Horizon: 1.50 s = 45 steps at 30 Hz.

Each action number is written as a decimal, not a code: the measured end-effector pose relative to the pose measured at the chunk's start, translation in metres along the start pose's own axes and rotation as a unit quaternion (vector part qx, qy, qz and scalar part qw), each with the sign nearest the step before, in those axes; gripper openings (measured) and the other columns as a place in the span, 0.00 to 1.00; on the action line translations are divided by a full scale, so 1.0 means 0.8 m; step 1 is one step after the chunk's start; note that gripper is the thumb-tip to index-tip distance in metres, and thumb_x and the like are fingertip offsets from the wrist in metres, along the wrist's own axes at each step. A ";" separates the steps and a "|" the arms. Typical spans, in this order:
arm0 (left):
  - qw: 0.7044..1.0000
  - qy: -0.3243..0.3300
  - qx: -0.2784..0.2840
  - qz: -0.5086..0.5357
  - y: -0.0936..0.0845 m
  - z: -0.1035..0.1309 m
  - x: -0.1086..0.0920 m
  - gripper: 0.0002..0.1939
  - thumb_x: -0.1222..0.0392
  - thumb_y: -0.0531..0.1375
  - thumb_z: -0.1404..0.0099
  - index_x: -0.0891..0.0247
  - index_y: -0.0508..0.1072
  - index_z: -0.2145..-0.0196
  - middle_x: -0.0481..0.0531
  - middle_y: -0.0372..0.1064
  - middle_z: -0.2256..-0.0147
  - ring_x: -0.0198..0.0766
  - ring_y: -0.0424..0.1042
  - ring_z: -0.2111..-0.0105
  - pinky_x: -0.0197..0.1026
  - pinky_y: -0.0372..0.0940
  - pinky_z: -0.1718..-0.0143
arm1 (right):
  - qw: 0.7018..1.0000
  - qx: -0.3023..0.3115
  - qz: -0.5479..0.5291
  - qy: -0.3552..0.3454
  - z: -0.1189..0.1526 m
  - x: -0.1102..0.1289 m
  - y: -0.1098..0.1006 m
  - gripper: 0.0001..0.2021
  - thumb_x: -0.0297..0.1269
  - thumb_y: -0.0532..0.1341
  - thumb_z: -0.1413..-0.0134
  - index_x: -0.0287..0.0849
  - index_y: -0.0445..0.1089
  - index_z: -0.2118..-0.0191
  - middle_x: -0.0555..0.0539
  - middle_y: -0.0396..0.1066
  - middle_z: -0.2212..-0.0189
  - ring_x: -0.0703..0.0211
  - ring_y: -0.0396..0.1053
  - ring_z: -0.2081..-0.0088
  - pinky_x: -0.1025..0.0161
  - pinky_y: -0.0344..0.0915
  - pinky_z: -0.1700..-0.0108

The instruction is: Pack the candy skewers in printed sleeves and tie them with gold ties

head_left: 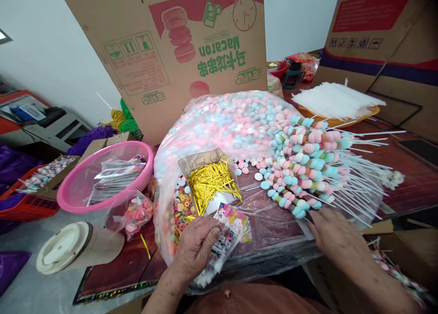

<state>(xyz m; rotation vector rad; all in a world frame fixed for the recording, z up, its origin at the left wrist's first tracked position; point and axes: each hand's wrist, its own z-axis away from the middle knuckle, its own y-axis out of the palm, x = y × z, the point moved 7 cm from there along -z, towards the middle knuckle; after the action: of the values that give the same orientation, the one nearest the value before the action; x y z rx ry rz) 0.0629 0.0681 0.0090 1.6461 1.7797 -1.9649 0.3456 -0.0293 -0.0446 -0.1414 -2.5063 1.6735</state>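
My left hand (198, 243) is closed around a stack of small printed plastic pouches (227, 234), its thumb pressing on top. A clear tray (186, 161) of gold twist ties (214, 181) stands just beyond. At the near edge of the pile of candy skewers (304, 163), my right hand (333, 229) has its fingers curled in at the lowest skewer; the fingertips are partly hidden. Pink, blue and white candies with gummy rings are threaded on these skewers, their white sticks pointing right.
A large clear bag of pastel candies (226, 122) spreads behind, with ring gummies (181, 209) at its left. Around it stand a pink basket (147, 172) of pouches, a lidded cup (102, 245), a tray of white sticks (335, 102), a phone (420, 152) and a tall carton (137, 31).
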 end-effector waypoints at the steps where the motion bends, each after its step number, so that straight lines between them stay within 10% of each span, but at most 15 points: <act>1: 1.000 0.016 -0.002 -0.007 -0.002 0.000 -0.001 0.11 0.64 0.51 0.36 0.60 0.73 0.62 0.53 0.74 0.68 0.39 0.70 0.66 0.40 0.61 0.62 | 1.000 0.002 0.026 -0.015 0.006 -0.004 0.005 0.11 0.32 0.49 0.46 0.44 0.67 0.72 0.42 0.66 0.75 0.50 0.61 0.70 0.59 0.51 0.73; 12: 0.987 0.135 -0.051 -0.077 -0.024 0.005 -0.024 0.13 0.65 0.52 0.36 0.59 0.70 0.55 0.53 0.75 0.63 0.38 0.73 0.63 0.42 0.63 0.59 | 0.996 0.071 0.033 -0.033 0.024 0.016 0.029 0.13 0.34 0.49 0.44 0.43 0.70 0.69 0.43 0.70 0.72 0.49 0.67 0.68 0.56 0.59 0.71; 22: 0.983 0.145 -0.027 -0.111 -0.019 0.000 -0.028 0.14 0.63 0.52 0.36 0.58 0.70 0.54 0.53 0.75 0.60 0.38 0.73 0.60 0.42 0.63 0.57 | 0.960 -0.082 -0.231 -0.132 -0.004 0.044 -0.084 0.13 0.27 0.52 0.44 0.43 0.66 0.54 0.44 0.71 0.64 0.58 0.70 0.64 0.64 0.65 0.63; 30: 0.985 0.133 -0.020 -0.108 -0.021 -0.003 -0.023 0.13 0.64 0.52 0.36 0.59 0.71 0.55 0.54 0.75 0.63 0.38 0.73 0.64 0.41 0.64 0.61 | 0.952 -0.122 -0.182 -0.216 0.001 0.065 -0.089 0.14 0.22 0.52 0.48 0.41 0.71 0.59 0.43 0.73 0.67 0.57 0.70 0.65 0.62 0.64 0.61; 39: 0.967 0.177 0.055 -0.175 -0.001 -0.024 -0.047 0.13 0.61 0.53 0.36 0.58 0.71 0.56 0.54 0.75 0.63 0.39 0.71 0.67 0.45 0.62 0.60 | 0.944 0.008 -0.255 -0.209 -0.009 0.090 -0.065 0.13 0.23 0.49 0.45 0.40 0.67 0.58 0.44 0.71 0.68 0.59 0.68 0.68 0.65 0.64 0.67; 41: 0.966 0.164 -0.011 -0.201 -0.015 -0.033 -0.045 0.13 0.60 0.57 0.39 0.54 0.72 0.56 0.53 0.74 0.60 0.42 0.70 0.62 0.49 0.59 0.56 | 0.934 0.046 -0.306 -0.179 -0.012 0.096 -0.052 0.12 0.24 0.49 0.43 0.40 0.66 0.60 0.45 0.70 0.70 0.61 0.68 0.68 0.66 0.64 0.68; 45: 0.924 -0.020 -0.381 -0.003 -0.075 -0.012 -0.008 0.31 0.53 0.64 0.47 0.52 0.61 0.46 0.55 0.58 0.44 0.50 0.57 0.45 0.54 0.52 0.47 | 0.901 0.058 -0.423 -0.081 -0.017 0.107 -0.035 0.08 0.29 0.50 0.41 0.41 0.66 0.64 0.47 0.69 0.72 0.63 0.67 0.70 0.67 0.63 0.69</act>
<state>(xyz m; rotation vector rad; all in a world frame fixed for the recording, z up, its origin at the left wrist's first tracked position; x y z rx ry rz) 0.0352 0.0925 0.0575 1.2973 2.1243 -1.0386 0.2628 -0.0151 -0.0089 0.9838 -2.0395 1.4463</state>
